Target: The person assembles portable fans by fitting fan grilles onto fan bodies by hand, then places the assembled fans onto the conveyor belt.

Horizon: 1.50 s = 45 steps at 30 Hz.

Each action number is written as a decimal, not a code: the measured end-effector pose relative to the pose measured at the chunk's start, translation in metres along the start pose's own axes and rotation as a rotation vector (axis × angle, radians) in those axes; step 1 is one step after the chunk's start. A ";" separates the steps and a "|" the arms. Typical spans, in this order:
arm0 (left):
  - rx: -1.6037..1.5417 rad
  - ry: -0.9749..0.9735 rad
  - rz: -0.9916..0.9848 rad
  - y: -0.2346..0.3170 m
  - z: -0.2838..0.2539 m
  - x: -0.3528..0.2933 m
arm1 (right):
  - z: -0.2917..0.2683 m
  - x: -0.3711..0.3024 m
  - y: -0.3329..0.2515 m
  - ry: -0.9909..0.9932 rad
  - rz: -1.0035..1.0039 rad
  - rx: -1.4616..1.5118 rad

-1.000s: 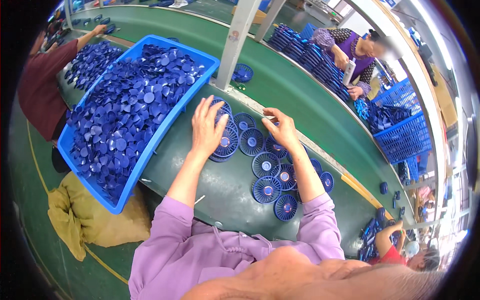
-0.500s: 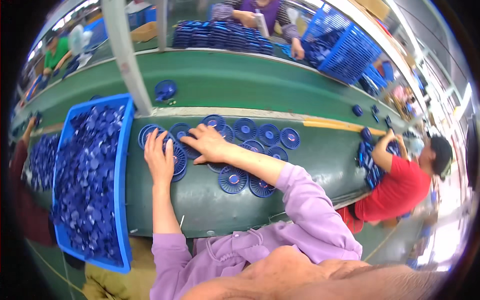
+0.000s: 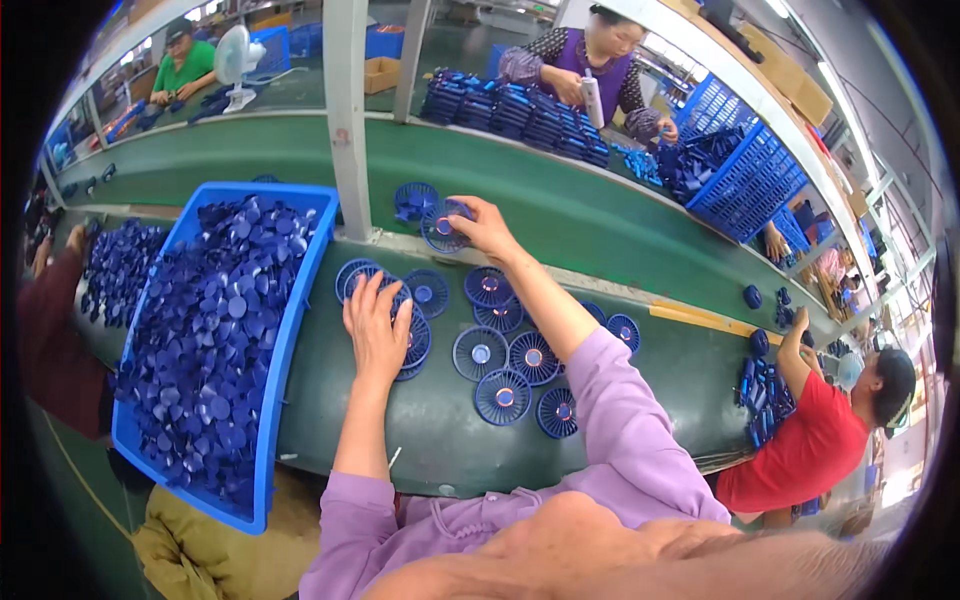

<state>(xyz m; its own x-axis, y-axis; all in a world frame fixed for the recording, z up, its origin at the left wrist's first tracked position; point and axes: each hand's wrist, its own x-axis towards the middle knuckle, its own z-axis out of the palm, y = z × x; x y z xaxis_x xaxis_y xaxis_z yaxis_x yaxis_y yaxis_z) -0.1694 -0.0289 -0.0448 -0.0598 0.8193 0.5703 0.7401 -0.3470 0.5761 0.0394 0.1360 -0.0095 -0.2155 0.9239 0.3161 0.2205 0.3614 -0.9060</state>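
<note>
Head view: at far L edge, a co-worker's dk-red sleeve [image 3: 62, 310] is cut by the black lens rim. Next, a pile of dk-blue pieces [image 3: 122, 262], shapes hard to make out. Then big blue bin [image 3: 284, 380] w/ blue discs [image 3: 215, 340] covering its bottom; tan sack [image 3: 230, 540] at near L, partly hidden by it. Metal post [image 3: 346, 120] blocks a bit of the far belt [image 3: 580, 220].

L hand [image 3: 378, 328] lies over grille stack [image 3: 413, 347] on the green table [image 3: 430, 445], fingers loosely parted, hiding part of it; can't count layers. R hand [image 3: 485, 232] is farther out, thumb & fingers pinching held grille [image 3: 441, 228] by its R edge; it overlaps a round blue part [image 3: 414, 198], contact can't tell. Loose grilles [image 3: 503, 397] lie R of the stack, some hidden under the R forearm.

Far R, purple-clad worker [image 3: 622, 75], lower body behind a blue pile [image 3: 515, 120]. Near R, red-shirted worker [image 3: 800, 440], legs mostly out of sight.
</note>
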 end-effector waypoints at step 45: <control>-1.623 -0.096 -0.581 0.059 0.015 -0.017 | 0.033 -0.166 -0.081 -0.042 -0.463 -0.316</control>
<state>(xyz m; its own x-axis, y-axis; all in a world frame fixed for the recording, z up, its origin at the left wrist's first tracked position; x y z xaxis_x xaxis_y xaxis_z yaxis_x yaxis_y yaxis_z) -0.1145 -0.0561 -0.0295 0.0285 0.9955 0.0905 -0.7430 -0.0395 0.6682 0.0262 -0.0511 0.0023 -0.3933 0.6567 0.6434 0.3666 0.7538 -0.5453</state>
